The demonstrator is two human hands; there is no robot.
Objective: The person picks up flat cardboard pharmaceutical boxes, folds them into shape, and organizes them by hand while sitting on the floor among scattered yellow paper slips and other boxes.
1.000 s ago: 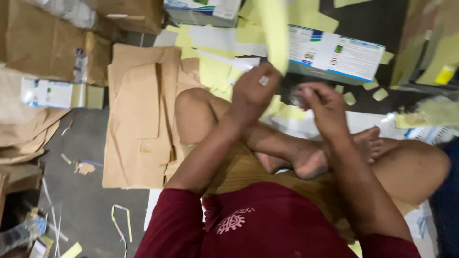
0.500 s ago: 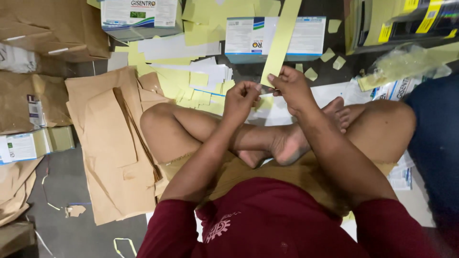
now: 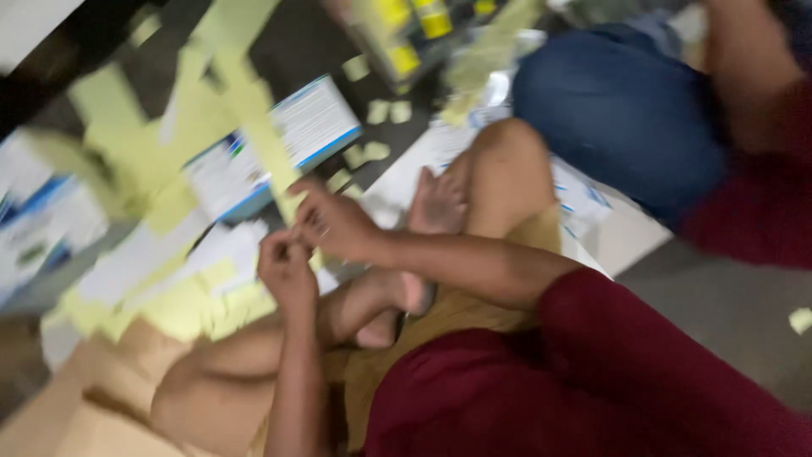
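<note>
I sit cross-legged on the floor. My left hand (image 3: 286,269) and my right hand (image 3: 334,224) meet in front of my knees, both pinching the lower end of a long pale yellow paper strip (image 3: 254,114). The strip rises up and to the left from my fingers. The frame is blurred, so the exact finger grip is hard to make out.
Many pale yellow paper pieces (image 3: 190,300) litter the floor. A white and blue box (image 3: 275,144) lies behind the strip, another (image 3: 34,224) at the left. Brown cardboard (image 3: 76,406) lies at lower left. Another person in blue trousers (image 3: 626,118) sits at upper right.
The view has tilted and swung to the right, bringing the other person into sight. Both hands still hold the yellow strip, which now leans to the left.
</note>
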